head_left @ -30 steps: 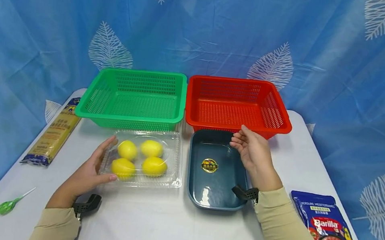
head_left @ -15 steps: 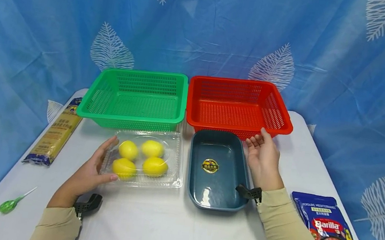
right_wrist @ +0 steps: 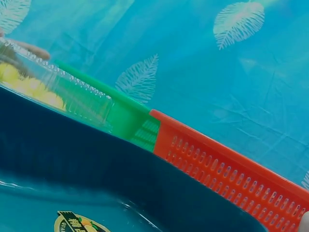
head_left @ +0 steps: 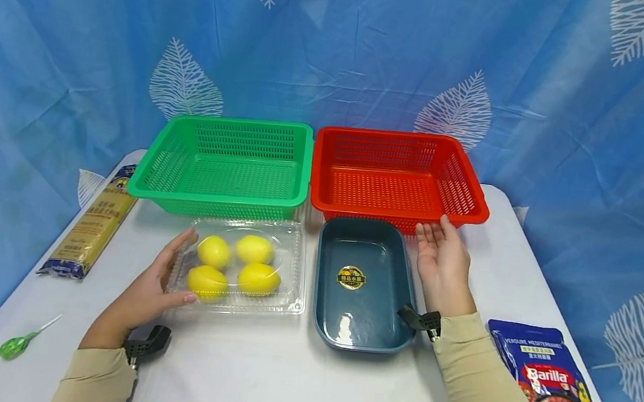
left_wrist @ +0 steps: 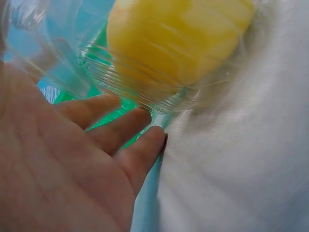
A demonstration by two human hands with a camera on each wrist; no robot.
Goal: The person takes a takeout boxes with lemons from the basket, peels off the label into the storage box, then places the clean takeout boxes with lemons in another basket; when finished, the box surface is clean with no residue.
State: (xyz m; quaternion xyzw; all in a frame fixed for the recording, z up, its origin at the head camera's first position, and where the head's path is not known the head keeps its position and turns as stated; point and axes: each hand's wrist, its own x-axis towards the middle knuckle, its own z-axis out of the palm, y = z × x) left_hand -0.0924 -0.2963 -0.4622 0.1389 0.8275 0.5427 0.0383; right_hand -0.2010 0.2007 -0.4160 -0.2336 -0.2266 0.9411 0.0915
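Observation:
A clear plastic clamshell box (head_left: pixel 292 285) sits on the table with several yellow lemons (head_left: pixel 259 279) inside. At its left end is my left hand (head_left: pixel 148 290), thumb by the front edge and fingers spread along the side. In the left wrist view these fingers (left_wrist: pixel 123 128) look fairly straight beside the ridged plastic wall. To the right of the box lies a dark blue rectangular dish (head_left: pixel 364 322) with a round fruit sticker on its bottom. My right hand (head_left: pixel 443 268) is beside the dish's right rim, palm towards it, fingers loosely extended, gripping nothing.
Behind stand a green basket (head_left: pixel 215 200) and a red basket (head_left: pixel 396 214), side by side. A spaghetti packet (head_left: pixel 89 225) and a green lollipop (head_left: pixel 16 346) lie left. A blue Barilla sauce pouch (head_left: pixel 551 384) lies right. A blue curtain (head_left: pixel 342 47) hangs behind.
My right hand has moved right, from over the blue dish's far right corner to outside its right rim. My left hand, the box and the dish have stayed in place.

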